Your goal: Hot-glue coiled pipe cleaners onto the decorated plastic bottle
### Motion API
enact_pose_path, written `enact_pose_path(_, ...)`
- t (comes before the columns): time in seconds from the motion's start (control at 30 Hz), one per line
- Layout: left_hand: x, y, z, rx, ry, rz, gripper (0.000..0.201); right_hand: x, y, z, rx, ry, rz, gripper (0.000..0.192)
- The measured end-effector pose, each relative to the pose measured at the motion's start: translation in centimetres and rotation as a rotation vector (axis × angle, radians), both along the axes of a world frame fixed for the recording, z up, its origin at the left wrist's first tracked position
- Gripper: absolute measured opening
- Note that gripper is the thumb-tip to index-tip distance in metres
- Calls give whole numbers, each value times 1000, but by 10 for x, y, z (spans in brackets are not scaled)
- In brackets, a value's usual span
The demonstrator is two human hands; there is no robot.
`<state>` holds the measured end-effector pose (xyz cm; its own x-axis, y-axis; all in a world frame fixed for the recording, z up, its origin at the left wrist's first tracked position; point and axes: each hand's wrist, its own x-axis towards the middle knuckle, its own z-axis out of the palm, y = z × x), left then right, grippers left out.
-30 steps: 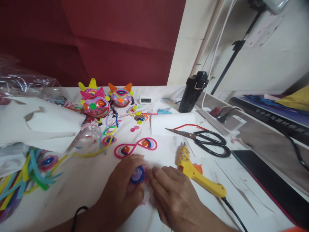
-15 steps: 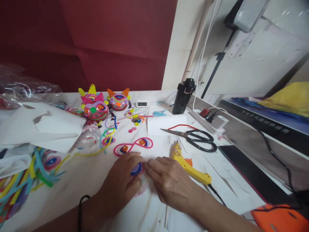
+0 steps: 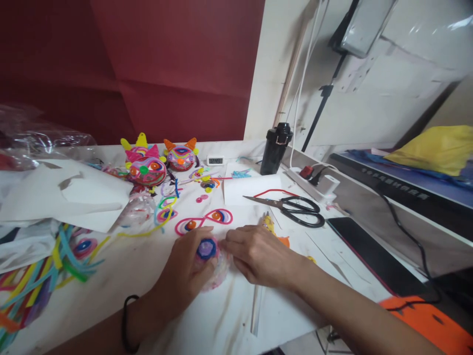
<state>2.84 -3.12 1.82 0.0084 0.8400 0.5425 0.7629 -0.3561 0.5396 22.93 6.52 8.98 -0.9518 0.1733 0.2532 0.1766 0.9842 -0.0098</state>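
At the far left of the white table, a heap of coloured pipe cleaners is lying below crumpled white paper. Further back, two finished pipe-cleaner masks are being displayed side by side, with a small digital clock just to their right. Nearer the front, a pink pipe-cleaner eye pair is lying flat.

Just below that pair, a small clear dome wrapped in pink, with a blue and purple coil on top, is being cupped by the left hand; its fingers are curled around the left side of the dome, pressed against it. The right hand is being held against the dome's right side, fingers kept close together with the tips touching the dome; whether anything is being pinched between them cannot be told.

Behind the right hand, the tip of a yellow glue gun is showing, the rest being hidden by the hand. Further right, black scissors are lying on paper, slightly open, and a black bottle is standing upright behind them. A dark phone is lying near the table's right edge.
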Motion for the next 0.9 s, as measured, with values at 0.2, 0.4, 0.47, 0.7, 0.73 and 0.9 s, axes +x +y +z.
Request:
enact_pose_path(0.2,3,2,16,13,-40,-31,16,2,0,-4,-16,22,4,28)
enact_pose_path(0.4,3,1,22,-21,-38,-34,16,-2,-9,-5,9,35,-1,19)
enact_pose_path(0.47,3,-1,21,-8,-10,-36,18,-3,-11,-6,11,44,-5,19)
enact_pose_path(0.7,6,-8,19,79,176,-40,24,-1,-12,-10,-31,77,-49,25)
enact_pose_path(0.73,7,-9,19,93,203,-36,23,-1,-12,-10,-37,78,-51,25)
enact_pose_path(0.9,4,-9,15,151,298,-25,25,-2,-13,-10,-56,84,-64,22)
